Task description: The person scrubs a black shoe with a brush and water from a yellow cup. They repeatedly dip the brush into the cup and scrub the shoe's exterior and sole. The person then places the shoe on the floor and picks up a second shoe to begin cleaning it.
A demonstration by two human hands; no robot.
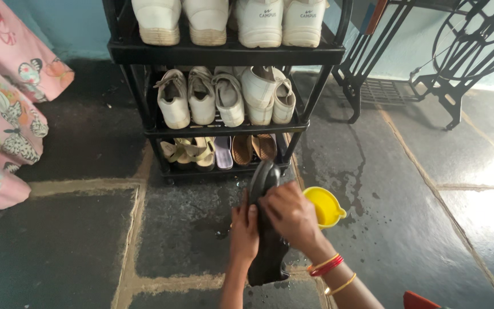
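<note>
the black shoe (265, 229) is held upright over the wet stone floor (407, 217), near the middle of the scene, its toe pointing up toward the shoe rack (224, 129). the left hand (244, 229) grips the shoe's left side, fingers wrapped narrowly around the edge, thumb on top. the right hand (290, 214) lies over the upper right face, fingers curled and pressed onto the surface; whether a cloth or brush sits under the palm cannot be told. bangles (328, 268) ring the right wrist.

just right of the shoe, close beside the right hand, a yellow jug (323, 207) stands on the floor with its spout turned right. dark wet patches and drops spread across the stone to the right of it.

to do this step well, in judgement: keep the left hand firm so the shoe does not twist, work the right hand in short strokes from toe to heel, and keep the jug within reach but away from the elbow.

beyond the shoe, the rack holds sandals (201, 151) on the lowest shelf and white sneakers (224, 97) on the shelves above. a patterned pink cloth (7, 103) hangs at far left; a black iron stand (430, 51) stands at far right.
</note>
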